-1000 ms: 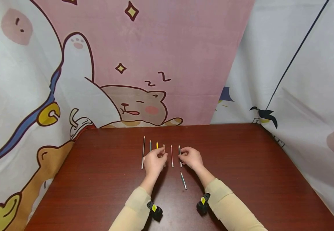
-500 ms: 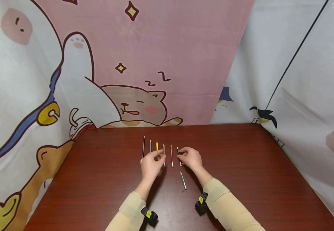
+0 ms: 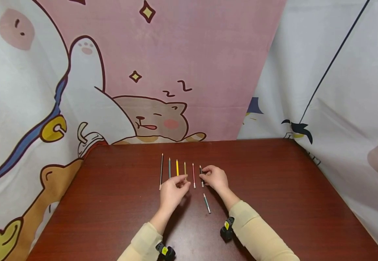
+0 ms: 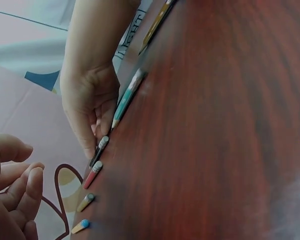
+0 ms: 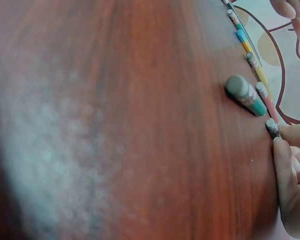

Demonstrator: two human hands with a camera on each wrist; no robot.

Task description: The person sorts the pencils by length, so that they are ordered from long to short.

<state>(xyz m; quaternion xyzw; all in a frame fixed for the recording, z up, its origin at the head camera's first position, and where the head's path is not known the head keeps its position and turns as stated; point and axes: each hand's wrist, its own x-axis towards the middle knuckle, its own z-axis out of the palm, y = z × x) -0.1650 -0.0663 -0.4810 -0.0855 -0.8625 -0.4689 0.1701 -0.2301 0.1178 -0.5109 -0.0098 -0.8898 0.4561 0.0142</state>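
Several pencils lie in a row on the table, tips pointing away from me. My right hand [image 3: 216, 179] pinches the black pencil [image 5: 272, 128] at the row's right end between thumb and fingers. Left of it lies the red pencil [image 3: 193, 175]. My left hand [image 3: 172, 193], fingers loosely bent, is over the lower part of the gold pencil [image 3: 185, 167]; nothing shows between its fingers in the left wrist view. It hides the lower ends of the yellow pencil [image 3: 177, 167] and the blue pencil [image 3: 169, 167]. A dark long pencil [image 3: 161, 168] ends the row at left.
A short green pencil [image 3: 206, 203] lies slanted below the row, nearer to me. In the left wrist view another gold-brown pencil [image 4: 157, 23] lies beyond it. The brown table [image 3: 110, 217] meets a cartoon cloth [image 3: 221, 72] at its back edge.
My left hand has drawn back slightly, with its fingers now lower along the gold pencil. The black pencil has shifted a little left with my right hand, closer to the red pencil.
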